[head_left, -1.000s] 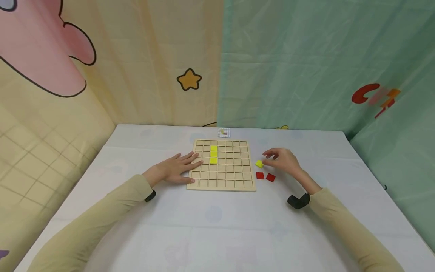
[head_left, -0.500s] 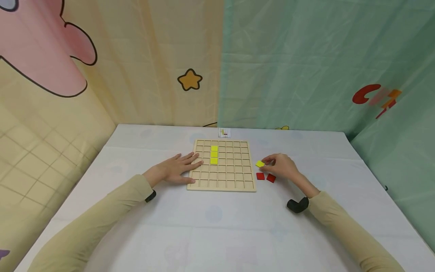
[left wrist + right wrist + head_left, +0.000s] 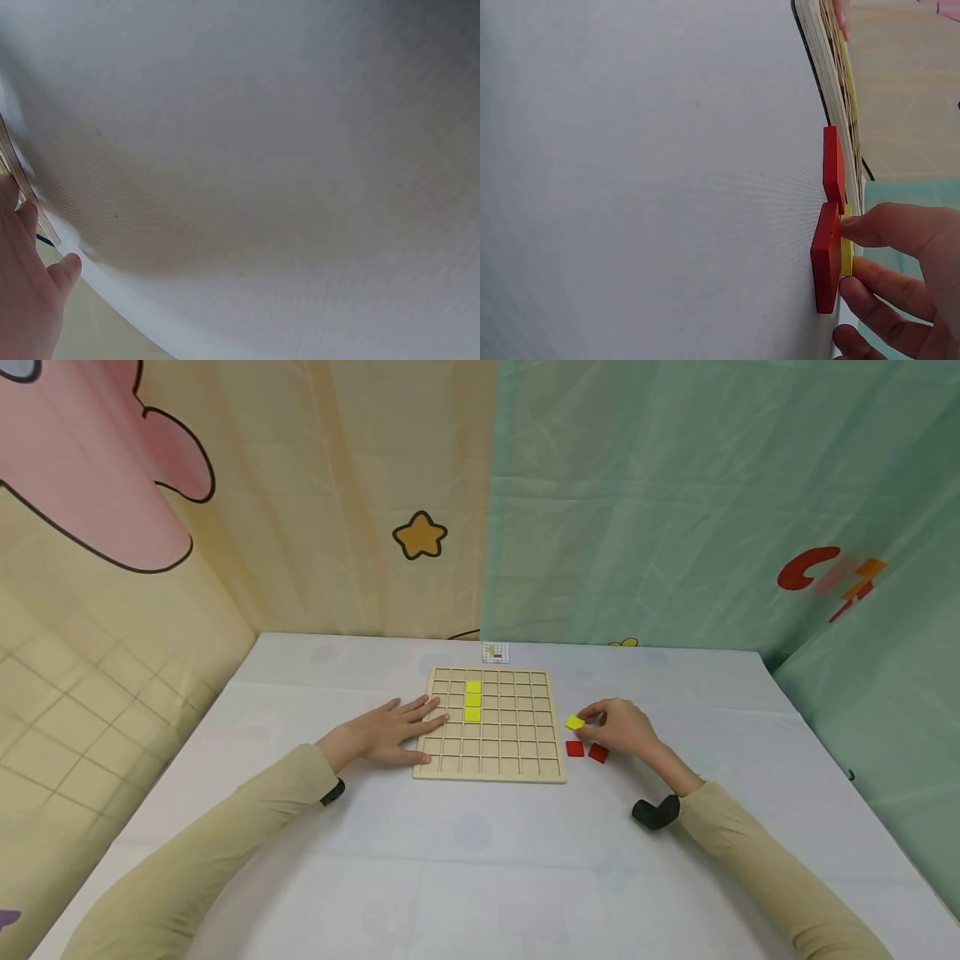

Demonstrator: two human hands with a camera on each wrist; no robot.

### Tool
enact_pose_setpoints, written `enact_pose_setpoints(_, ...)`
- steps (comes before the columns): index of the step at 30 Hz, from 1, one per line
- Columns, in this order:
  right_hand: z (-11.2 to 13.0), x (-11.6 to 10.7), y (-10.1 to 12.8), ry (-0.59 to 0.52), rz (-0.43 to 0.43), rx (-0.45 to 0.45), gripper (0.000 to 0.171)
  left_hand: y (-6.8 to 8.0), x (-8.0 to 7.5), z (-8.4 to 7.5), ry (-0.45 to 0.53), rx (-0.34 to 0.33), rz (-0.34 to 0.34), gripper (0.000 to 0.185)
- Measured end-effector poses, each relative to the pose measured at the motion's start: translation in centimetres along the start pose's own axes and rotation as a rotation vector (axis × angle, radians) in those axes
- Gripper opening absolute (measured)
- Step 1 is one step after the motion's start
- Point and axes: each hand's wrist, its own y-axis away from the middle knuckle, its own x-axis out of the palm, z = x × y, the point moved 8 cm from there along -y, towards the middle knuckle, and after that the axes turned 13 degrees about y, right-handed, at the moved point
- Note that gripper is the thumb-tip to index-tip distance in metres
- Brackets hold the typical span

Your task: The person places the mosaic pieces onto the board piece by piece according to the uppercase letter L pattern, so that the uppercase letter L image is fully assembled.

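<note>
My left hand lies with spread, straight fingers on the left edge of a wooden grid board. Three yellow square tiles sit in one column of its cells. Right of the board, my right hand pinches a loose yellow tile between thumb and fingers. In the right wrist view, the thumb and fingers meet the edges of that yellow tile. Two red square tiles lie just nearer the person: one red tile by the board's edge, another red tile turned askew under the hand.
A small printed grid card with a coloured pattern lies behind the board. A white cloth covers the table. Patterned curtains hang behind and at both sides. Each wrist wears a black camera mount.
My right hand has lowered and its fingers have come round the loose yellow tile. My left hand stays on the board, and the red tiles have not moved.
</note>
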Motion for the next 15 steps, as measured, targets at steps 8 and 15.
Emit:
enact_pose_setpoints(8,0.17,-0.09,0.11,0.000,0.002,-0.001,0.034,-0.02,0.07,0.01,-0.005,0.001,0.008,0.077)
enact_pose_setpoints(15,0.50,-0.40,-0.14,0.009,-0.032,0.001,0.031,0.06,-0.04,-0.04,-0.007,0.005,0.001,0.076)
